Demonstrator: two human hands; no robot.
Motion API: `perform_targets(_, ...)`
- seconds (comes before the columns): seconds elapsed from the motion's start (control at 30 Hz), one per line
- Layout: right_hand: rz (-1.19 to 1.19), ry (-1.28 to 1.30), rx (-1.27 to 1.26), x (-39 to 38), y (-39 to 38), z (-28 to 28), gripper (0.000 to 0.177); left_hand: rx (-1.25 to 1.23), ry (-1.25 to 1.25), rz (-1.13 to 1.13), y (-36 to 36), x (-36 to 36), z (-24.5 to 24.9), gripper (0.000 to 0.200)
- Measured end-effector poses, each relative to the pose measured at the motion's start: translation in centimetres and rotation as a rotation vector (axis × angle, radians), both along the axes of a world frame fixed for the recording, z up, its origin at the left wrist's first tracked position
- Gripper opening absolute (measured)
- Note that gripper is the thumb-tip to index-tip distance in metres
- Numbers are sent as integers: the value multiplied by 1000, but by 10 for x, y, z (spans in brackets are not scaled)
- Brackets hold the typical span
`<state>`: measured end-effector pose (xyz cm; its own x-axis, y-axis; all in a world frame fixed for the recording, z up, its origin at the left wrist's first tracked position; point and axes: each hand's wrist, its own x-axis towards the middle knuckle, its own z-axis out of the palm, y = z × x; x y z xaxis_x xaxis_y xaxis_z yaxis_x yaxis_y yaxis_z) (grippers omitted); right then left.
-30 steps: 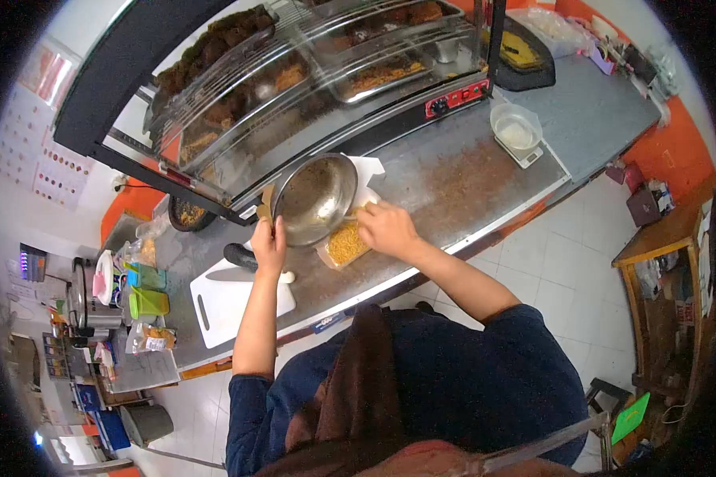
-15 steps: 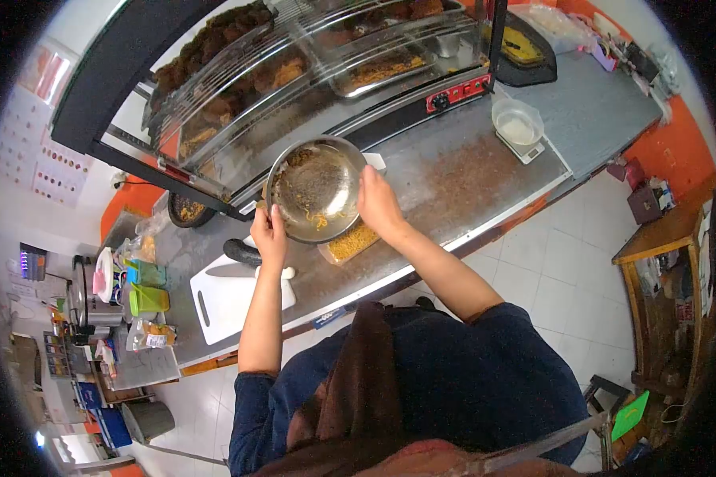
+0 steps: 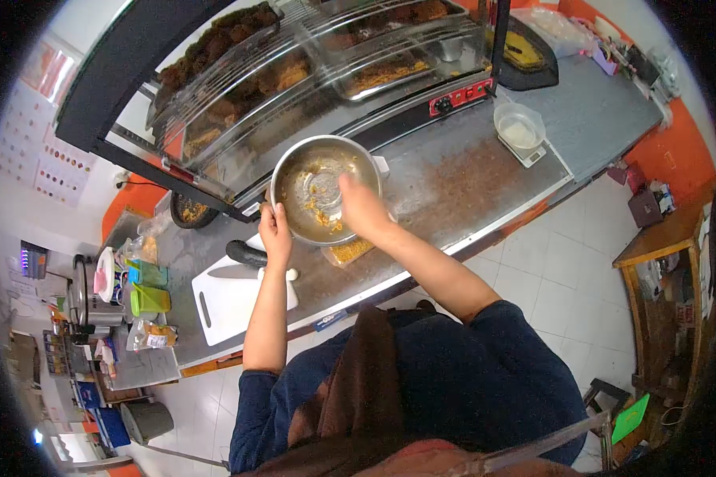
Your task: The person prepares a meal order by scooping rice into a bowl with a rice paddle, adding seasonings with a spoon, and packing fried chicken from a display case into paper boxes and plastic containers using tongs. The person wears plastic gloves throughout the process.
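A round bowl (image 3: pixel 301 191) of shiny metal, its smooth rim catching the light, sits just left of the frame's centre. Its wall is smeared brownish, with yellow-orange scraps stuck inside in wet-looking clumps. The left hand (image 3: pixel 274 233) pinches the left edge of the bowl, the thumb laid along the rim. The right hand (image 3: pixel 363 208) is blurred over the bowl's right side, reaching inward — I cannot tell whether its fingers are spread or together.

Below the bowl, partly covered by it, lies a see-through container (image 3: pixel 333 258) of grainy yellow crumbs (image 3: pixel 350 252). On the dull grey metal counter (image 3: pixel 422 207), left of centre, a flat white cutting board (image 3: pixel 229 306) with a slot handle carries a thin knife (image 3: pixel 235 272); a dark, rounded, elongated object (image 3: pixel 247 254) is beside it.

Half a second ago the right hand was at the bowl's right rim; now it is over the inside. The bowl, tilted then, faces the camera more squarely — and it hides more of the container. A second ago the right hand was down at the crumbs. The board and knife look unmoved.
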<state>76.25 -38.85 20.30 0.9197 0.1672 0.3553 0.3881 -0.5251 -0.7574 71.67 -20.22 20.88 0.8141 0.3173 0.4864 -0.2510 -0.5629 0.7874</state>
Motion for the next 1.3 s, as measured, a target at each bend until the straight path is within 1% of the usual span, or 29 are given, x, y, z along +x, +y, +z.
perform_targets(0.07,297,-205,-30,-16,-2,4,16,-13,-12,4,5,2,-2,31)
perform_targets(0.1,297,-212,-32,-13,-8,7,16,-29,-25,14,5,3,2,31)
perform_targets(0.13,281,-119,-111,-11,-17,10,17,-73,-4,5,3,0,5,31)
perform_targets(0.17,266,-24,-188,-9,-21,14,17,-74,-9,8,2,-1,7,31)
perform_targets(0.2,271,-26,-192,-5,-21,19,17,-32,12,28,3,-2,7,31)
perform_targets(0.23,111,-90,-152,-1,-20,24,17,11,37,48,2,-5,6,31)
perform_targets(0.27,-51,-152,-110,1,-18,26,16,-29,12,27,1,-4,2,32)
perform_targets(0.3,-49,-153,-111,-1,-16,22,16,-30,12,29,-1,-6,1,32)
perform_targets(0.37,101,-19,-282,-2,-10,12,13,20,-24,24,-4,-7,4,31)
perform_targets(0.4,100,-28,-281,-5,-13,13,13,16,-45,17,-2,-6,3,30)
perform_targets(0.47,165,-78,-181,-8,-23,16,16,27,-69,9,2,-3,-1,30)
perform_targets(0.5,169,-80,-185,-4,-25,16,16,39,-76,1,2,-4,-1,30)
perform_targets(0.57,-23,-141,-20,6,-28,13,14,90,-64,23,4,-6,-3,30)
perform_targets(0.6,-12,-50,-95,4,-27,12,12,146,-58,39,4,-6,-2,29)
perform_targets(0.63,-13,-53,-96,2,-28,9,12,144,-62,38,5,-6,-2,29)
perform_targets(0.7,258,13,-188,-2,-32,1,11,181,-96,54,6,-4,-2,28)
perform_targets(0.73,286,3,-90,2,-33,-3,11,179,-101,55,7,-4,-2,28)
perform_targets(0.77,287,0,-92,9,-33,-5,11,159,-89,50,8,-5,-2,27)
perform_targets(0.83,73,-129,163,16,-33,-4,11,138,-69,46,5,-7,-1,26)
perform_targets(0.87,72,-124,163,15,-31,-11,11,163,-94,28,3,-7,0,25)
perform_targets(0.93,215,-22,-65,11,-27,-19,12,190,-124,3,3,-6,1,25)
perform_targets(0.97,212,-27,-66,10,-30,-23,12,206,-133,6,5,-5,-2,24)
perform_targets(1.03,318,14,-231,0,-38,-3,14,221,-144,13,4,-4,2,24)
perform_targets(1.07,232,-168,-36,3,-36,-4,12,238,-136,11,3,-5,2,23)
perform_targets(1.1,236,-160,-38,7,-35,0,12,254,-121,9,1,-10,3,22)
perform_targets(1.17,88,-294,-4,11,-33,11,11,311,-154,-10,-4,-12,5,24)
perform_targets(1.2,83,-295,-98,10,-32,11,11,370,-208,-32,-6,-10,8,27)
perform_targets(1.23,79,-295,-97,7,-33,9,11,371,-209,-36,-7,-10,10,27)
perform_targets(1.3,221,-302,-278,-1,-37,4,10,448,-229,-96,-9,-10,14,23)
